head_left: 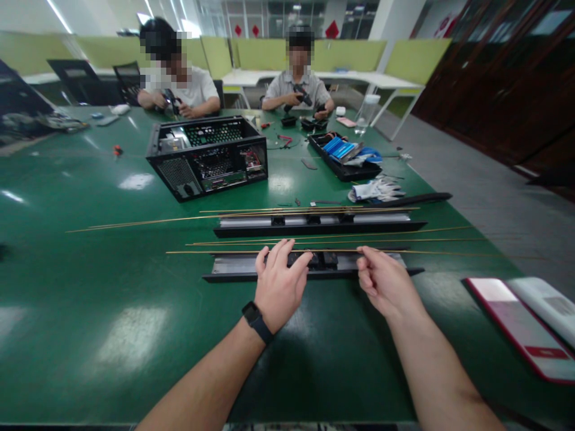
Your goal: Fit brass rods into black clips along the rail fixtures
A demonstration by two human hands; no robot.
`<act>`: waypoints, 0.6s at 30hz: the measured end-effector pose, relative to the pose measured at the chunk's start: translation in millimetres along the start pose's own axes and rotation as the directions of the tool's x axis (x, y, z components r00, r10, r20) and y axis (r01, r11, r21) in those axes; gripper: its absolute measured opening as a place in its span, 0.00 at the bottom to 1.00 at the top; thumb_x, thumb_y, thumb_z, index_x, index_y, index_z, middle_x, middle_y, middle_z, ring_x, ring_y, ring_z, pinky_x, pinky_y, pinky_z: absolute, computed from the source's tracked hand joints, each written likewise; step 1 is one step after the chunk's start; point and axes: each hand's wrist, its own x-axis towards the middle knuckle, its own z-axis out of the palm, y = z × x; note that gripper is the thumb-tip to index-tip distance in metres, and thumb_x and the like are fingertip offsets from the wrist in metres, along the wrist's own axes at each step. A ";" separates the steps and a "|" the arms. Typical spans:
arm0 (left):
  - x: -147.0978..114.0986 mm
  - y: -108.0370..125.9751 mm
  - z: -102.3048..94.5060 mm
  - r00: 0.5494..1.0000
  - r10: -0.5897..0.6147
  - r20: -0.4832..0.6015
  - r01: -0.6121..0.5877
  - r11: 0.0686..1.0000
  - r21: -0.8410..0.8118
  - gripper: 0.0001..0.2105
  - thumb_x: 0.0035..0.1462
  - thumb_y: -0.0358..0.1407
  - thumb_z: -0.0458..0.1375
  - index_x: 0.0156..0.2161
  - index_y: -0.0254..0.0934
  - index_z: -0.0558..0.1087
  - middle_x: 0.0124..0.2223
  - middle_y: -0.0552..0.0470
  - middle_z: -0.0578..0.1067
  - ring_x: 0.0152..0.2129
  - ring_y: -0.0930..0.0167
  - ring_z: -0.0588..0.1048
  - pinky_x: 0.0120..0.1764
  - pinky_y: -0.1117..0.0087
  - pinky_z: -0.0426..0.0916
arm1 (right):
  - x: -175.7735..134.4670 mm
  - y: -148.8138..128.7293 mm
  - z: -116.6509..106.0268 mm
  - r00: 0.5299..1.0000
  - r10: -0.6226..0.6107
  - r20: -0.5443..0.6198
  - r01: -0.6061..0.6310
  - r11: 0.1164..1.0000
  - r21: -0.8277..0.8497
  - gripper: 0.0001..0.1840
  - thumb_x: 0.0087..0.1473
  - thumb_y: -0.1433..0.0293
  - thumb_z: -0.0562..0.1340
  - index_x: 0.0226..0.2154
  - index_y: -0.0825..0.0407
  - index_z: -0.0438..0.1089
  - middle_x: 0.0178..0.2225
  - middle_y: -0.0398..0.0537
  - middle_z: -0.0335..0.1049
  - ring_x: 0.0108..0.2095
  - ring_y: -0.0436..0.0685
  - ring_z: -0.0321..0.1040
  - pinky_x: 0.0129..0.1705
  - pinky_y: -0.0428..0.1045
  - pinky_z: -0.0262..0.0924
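A thin brass-coloured rod [332,250] runs sideways over the nearer black-and-silver channel [233,265]. My right hand [384,281] pinches this rod between thumb and forefinger, the other fingers curled. My left hand [279,290], with a dark watch [254,316] on its wrist, reaches over the same channel with its fingers apart. Its fingertips are close to the rod; whether they touch it I cannot tell. Dark blocks [330,259] sit inside the channel, partly hidden by the left hand. Just beyond lies a second, similar channel [247,222], with more thin rods [144,222] across and beside it.
A black computer case [206,152] stands at the back left. Behind the channels are white gloves [377,190] and a black tray [354,173] of blue parts. A red-edged phone [516,326] lies at right. Two people [179,90] [296,84] handle tools across the green table [90,287].
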 end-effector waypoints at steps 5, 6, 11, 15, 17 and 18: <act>0.4 0.6 -0.7 1.000 -0.002 -0.004 0.002 1.000 0.005 0.15 0.65 0.35 0.54 0.54 0.52 0.73 0.62 0.47 0.68 0.63 0.62 0.62 0.63 0.48 0.48 | -1.8 -0.4 0.9 1.000 -0.013 0.005 0.013 1.000 -0.012 0.12 0.47 0.66 0.70 0.32 0.54 0.70 0.19 0.40 0.67 0.09 0.44 0.52 0.07 0.39 0.39; 0.5 0.6 -0.8 1.000 -0.001 -0.007 0.001 1.000 0.006 0.15 0.64 0.35 0.54 0.54 0.51 0.73 0.62 0.47 0.68 0.63 0.62 0.62 0.63 0.48 0.48 | -2.1 -0.3 1.1 1.000 -0.015 0.004 0.015 1.000 -0.013 0.12 0.47 0.66 0.70 0.32 0.53 0.70 0.19 0.40 0.67 0.09 0.44 0.52 0.07 0.39 0.39; 0.7 0.9 -1.0 1.000 0.006 -0.010 -0.005 1.000 0.010 0.14 0.64 0.35 0.55 0.53 0.51 0.73 0.62 0.47 0.68 0.63 0.61 0.62 0.63 0.48 0.48 | -1.5 1.0 1.2 1.000 -0.023 -0.005 0.023 1.000 -0.019 0.12 0.47 0.67 0.70 0.32 0.53 0.69 0.19 0.39 0.67 0.09 0.44 0.52 0.07 0.39 0.39; 0.4 1.1 -0.9 1.000 -0.006 -0.003 0.006 1.000 0.011 0.15 0.64 0.36 0.54 0.53 0.52 0.73 0.62 0.47 0.68 0.63 0.61 0.62 0.63 0.49 0.48 | -1.3 0.7 1.8 1.000 -0.020 -0.006 0.020 1.000 -0.024 0.10 0.48 0.67 0.69 0.32 0.53 0.69 0.19 0.39 0.67 0.09 0.44 0.52 0.06 0.39 0.38; 0.3 1.0 -0.8 1.000 -0.007 -0.001 0.007 1.000 0.011 0.15 0.64 0.36 0.54 0.54 0.52 0.73 0.62 0.47 0.68 0.63 0.61 0.62 0.63 0.49 0.48 | -2.0 0.2 2.2 1.000 -0.018 -0.009 0.018 0.999 -0.026 0.10 0.48 0.67 0.69 0.32 0.53 0.69 0.19 0.39 0.66 0.09 0.44 0.52 0.06 0.39 0.38; 0.2 0.9 -0.7 1.000 -0.007 0.002 0.007 1.000 0.011 0.15 0.65 0.36 0.54 0.54 0.52 0.72 0.63 0.47 0.68 0.63 0.61 0.62 0.63 0.48 0.48 | -2.4 -0.1 2.3 1.000 -0.017 -0.008 0.017 1.000 -0.026 0.10 0.48 0.67 0.69 0.32 0.53 0.69 0.19 0.39 0.66 0.09 0.44 0.52 0.06 0.39 0.38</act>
